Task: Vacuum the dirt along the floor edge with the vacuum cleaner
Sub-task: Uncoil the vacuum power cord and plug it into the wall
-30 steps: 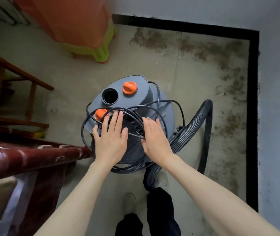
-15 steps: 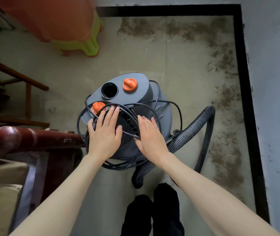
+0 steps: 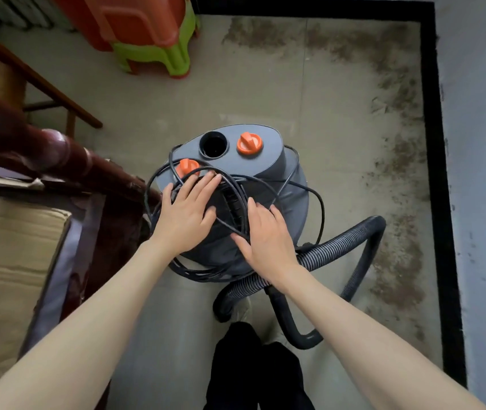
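Note:
A grey canister vacuum cleaner [image 3: 268, 161] with two orange knobs stands on the floor in front of me. A black power cord [image 3: 310, 187] lies looped over its top. My left hand [image 3: 184, 214] rests flat on the lid with straight fingers over the cord loops. My right hand [image 3: 265, 235] lies flat on the lid's right side, fingers straight. The ribbed grey hose [image 3: 339, 244] curves from the canister's right side down to a black tube near my feet. Brown dirt [image 3: 398, 173] runs along the back and right floor edges beside the black skirting [image 3: 440, 173].
Stacked orange and green plastic stools [image 3: 150, 34] stand at the back left. A dark wooden rail [image 3: 58, 155] and a cushioned seat [image 3: 8, 250] crowd the left side. A wooden frame [image 3: 37, 81] stands behind them. My dark trouser legs [image 3: 253, 371] are below the vacuum.
My view has shifted right and nearer to the corner. Both hands stay flat on the vacuum's top, and the canister has shifted a little on the floor.

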